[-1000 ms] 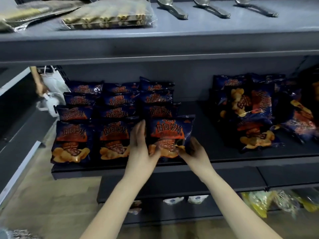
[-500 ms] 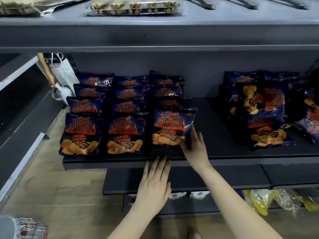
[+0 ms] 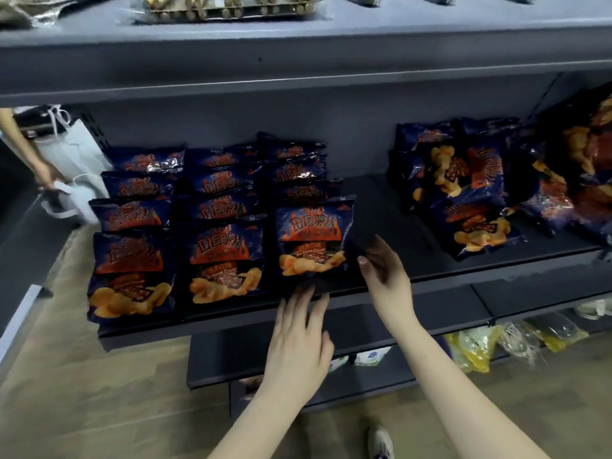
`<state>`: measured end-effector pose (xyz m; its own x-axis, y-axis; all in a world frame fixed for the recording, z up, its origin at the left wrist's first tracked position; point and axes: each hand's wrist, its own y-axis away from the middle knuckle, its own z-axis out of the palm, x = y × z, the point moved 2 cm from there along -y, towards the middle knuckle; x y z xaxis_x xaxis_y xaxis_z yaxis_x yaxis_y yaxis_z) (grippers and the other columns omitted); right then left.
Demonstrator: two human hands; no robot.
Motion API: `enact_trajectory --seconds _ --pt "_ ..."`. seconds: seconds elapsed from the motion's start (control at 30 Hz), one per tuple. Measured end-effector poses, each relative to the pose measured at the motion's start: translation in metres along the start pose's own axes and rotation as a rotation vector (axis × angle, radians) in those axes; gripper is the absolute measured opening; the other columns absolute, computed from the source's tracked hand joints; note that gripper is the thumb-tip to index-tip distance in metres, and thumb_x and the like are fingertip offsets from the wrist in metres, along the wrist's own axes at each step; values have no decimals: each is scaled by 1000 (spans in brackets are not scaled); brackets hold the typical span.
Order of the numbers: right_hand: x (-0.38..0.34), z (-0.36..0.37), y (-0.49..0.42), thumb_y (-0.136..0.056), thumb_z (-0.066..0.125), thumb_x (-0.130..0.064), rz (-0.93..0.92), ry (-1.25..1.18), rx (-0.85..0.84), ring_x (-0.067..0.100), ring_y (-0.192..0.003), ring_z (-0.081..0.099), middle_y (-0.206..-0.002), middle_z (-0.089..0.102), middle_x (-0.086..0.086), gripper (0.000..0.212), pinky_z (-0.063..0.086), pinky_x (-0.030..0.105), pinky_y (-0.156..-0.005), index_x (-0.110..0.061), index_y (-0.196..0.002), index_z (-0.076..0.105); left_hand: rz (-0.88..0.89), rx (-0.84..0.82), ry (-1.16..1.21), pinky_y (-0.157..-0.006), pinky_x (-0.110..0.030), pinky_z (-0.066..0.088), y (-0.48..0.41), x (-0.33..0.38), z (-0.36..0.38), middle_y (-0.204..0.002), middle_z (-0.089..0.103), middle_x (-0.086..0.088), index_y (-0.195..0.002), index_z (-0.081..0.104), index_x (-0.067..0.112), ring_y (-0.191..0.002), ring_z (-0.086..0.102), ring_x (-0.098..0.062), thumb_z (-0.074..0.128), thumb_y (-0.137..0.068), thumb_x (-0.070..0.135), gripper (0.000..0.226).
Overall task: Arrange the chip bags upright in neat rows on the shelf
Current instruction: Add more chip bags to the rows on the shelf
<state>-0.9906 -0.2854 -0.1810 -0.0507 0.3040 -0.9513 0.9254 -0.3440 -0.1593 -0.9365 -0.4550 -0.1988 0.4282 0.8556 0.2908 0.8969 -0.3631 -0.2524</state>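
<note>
Whereas a second ago the front bag (image 3: pixel 311 240) of the third row was bracketed by both hands, it is now left standing on its own, leaned slightly back against the bags behind it, near the front edge of the shelf (image 3: pixel 374 200). The left hand (image 3: pixel 298 339) has been drawn down off the bag and is held below it, its fingers straight and a little spread, with the tips at the shelf's front lip; nothing is gripped by it. The right hand (image 3: pixel 384 270) has been kept at the bag's lower right corner, its fingers loosely extended and apart rather than clamped. Whether the foil is still touched by them cannot be told, since that side lies in shadow. Three rows of upright chip bags (image 3: pixel 225 233) are thus seen completed at the left end of the shelf, four deep, with faces turned forward. The placing of this bag may be judged as finished, or as in its last straightening. Much is left to be done, however: a jumbled heap of bags (image 3: pixel 470 200) is seen lying flat and overlapped toward the right end of the shelf, well apart from the rows, with bare shelf between. A fourth row would probably be started from that heap, beside the bag just set.
</note>
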Motion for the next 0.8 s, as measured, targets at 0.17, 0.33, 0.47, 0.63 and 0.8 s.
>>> enact_trajectory --seconds 0.17,0.33,0.47,0.63,0.8 --pt "2 -49 16 -94 54 -16 -54 89 130 1 -105 57 -120 57 3 31 40 3 -82 -19 -125 55 97 60 253 -110 -37 27 -32 35 -14 -140 41 -7 -132 43 15 -129 33 -21 44 -85 23 47" --pt "5 -118 3 -94 53 -16 -71 192 318 -6 -95 55 -111 57 1 21 37 1 -75 -17 -114 59 60 -71 610 -106 -9 13 -74 95 -4 -147 28 8 -140 34 23 -133 21 0 51 -92 16 51" --pt "14 -172 -35 -93 53 -12 -44 325 375 18 -94 53 -114 54 6 18 36 9 -70 -12 -110 60 -123 -167 858 -103 -22 33 -116 133 18 -141 37 9 -139 34 27 -129 33 -3 52 -91 14 52" --pt "39 -216 -90 -90 56 -17 80 422 200 27 -126 43 -137 45 10 44 36 26 -97 -8 -133 50 -432 -283 1147 -94 -23 33 -163 162 47 -142 35 4 -143 26 26 -129 38 -13 51 -93 14 57" --pt "51 -230 -118 -91 56 -18 78 475 -44 25 -134 35 -144 41 9 49 27 25 -104 -9 -137 44 -701 -280 1335 -95 -29 40 -194 178 73 -141 41 -3 -144 27 22 -126 44 -18 55 -90 15 62"
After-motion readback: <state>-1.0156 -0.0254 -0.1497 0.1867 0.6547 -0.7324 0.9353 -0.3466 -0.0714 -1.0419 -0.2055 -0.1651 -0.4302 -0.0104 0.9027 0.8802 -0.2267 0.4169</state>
